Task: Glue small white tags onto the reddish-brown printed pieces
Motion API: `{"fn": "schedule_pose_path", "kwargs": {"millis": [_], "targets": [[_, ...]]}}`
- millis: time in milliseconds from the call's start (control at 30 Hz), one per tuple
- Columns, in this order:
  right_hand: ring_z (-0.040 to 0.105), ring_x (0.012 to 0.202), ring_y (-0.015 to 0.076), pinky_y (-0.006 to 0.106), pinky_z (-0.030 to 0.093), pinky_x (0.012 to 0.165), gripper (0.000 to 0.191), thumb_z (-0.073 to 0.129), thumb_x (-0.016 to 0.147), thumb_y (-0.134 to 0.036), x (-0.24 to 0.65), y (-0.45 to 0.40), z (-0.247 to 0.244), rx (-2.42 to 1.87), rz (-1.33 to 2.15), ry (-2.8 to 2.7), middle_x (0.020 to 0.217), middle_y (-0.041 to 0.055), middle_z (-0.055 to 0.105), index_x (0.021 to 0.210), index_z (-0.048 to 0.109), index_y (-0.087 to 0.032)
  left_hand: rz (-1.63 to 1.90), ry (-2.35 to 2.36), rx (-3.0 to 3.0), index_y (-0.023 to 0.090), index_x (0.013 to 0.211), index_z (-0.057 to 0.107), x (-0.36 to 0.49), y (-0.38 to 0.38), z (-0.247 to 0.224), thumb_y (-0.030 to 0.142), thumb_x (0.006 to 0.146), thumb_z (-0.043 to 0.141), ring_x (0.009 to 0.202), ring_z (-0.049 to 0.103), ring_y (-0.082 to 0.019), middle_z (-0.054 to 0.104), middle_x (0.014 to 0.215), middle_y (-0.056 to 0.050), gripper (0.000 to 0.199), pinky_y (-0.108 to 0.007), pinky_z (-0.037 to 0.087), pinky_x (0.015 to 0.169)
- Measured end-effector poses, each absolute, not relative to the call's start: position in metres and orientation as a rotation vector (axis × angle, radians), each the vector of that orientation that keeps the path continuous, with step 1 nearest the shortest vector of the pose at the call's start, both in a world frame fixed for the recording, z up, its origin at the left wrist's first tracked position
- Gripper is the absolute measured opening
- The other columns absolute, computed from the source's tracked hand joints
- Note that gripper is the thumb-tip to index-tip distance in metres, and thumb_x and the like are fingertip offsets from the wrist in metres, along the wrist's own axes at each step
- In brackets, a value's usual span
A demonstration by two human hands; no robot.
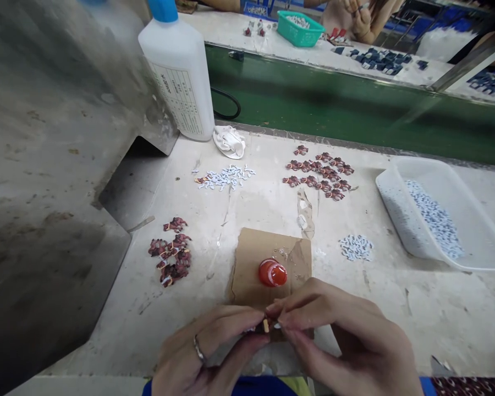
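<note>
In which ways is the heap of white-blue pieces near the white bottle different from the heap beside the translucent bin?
The bottle-side heap spreads wide, with stray pieces at its edges; the bin-side heap is more compact.
The bottle-side heap has a brown-and-yellow piece at its left end; the bin-side heap shows none.
The bottle-side heap lies farther from the person than the bin-side heap.
Both consist of small white-blue pieces on the whitish table.

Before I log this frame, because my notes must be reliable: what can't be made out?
All in the head view:
Held dark piece: mostly covered by the hands.
Fine print on the bottle label: too small, blurred.
Blue cap: cut off by the top edge.
</note>
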State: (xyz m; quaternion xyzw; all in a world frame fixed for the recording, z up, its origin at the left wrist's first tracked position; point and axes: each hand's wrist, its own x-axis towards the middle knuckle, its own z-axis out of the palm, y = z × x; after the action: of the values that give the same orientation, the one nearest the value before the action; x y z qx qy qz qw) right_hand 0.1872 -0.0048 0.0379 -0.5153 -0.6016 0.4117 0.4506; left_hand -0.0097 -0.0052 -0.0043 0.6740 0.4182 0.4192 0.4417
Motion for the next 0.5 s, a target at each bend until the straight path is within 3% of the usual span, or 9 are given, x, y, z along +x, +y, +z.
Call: {"fn": "schedule_pose_path", "kwargs": {"millis": [133, 300, 500], "targets": [[0.079, 0.079, 0.0169, 0.024, 0.068, 0.069, 0.025, 0.072, 0.084, -0.003, 0.186, -0.002, 0.034, -1.259, 1.061, -1.484, 0.091, 0.002, 0.081, 0.094, 0.075, -0.026, 1.112, 1.004, 1.707, 0.022, 0.109, 0.07, -0.007, 0.001, -0.003, 0.02, 0.092, 0.076, 0.087, 0.078, -0.006, 0.079, 0.103, 0.007, 0.018, -0.007, 0.062, 0.086], [0.078, 0.083, 0.0154, 0.02, 0.067, 0.072, 0.027, 0.071, 0.085, 0.0, 0.19, -0.006, 0.035, -1.222, 1.047, -1.605, 0.094, 0.0028, 0.08, 0.099, 0.074, -0.023, 1.069, 1.046, 1.742, 0.023, 0.109, 0.07, -0.008, 0.0, -0.004, 0.014, 0.09, 0.077, 0.088, 0.078, -0.006, 0.079, 0.103, 0.007, 0.022, -0.008, 0.062, 0.087], [0.078, 0.101, 0.0166, 0.014, 0.063, 0.094, 0.03, 0.065, 0.096, -0.011, 0.2, -0.019, 0.04, -1.275, 0.852, -1.935, 0.116, 0.0057, 0.077, 0.123, 0.069, -0.022, 1.074, 1.076, 1.731, 0.026, 0.108, 0.071, -0.006, -0.007, -0.005, 0.019, 0.097, 0.069, 0.088, 0.075, -0.002, 0.078, 0.102, 0.01, 0.014, -0.003, 0.058, 0.087]]}}
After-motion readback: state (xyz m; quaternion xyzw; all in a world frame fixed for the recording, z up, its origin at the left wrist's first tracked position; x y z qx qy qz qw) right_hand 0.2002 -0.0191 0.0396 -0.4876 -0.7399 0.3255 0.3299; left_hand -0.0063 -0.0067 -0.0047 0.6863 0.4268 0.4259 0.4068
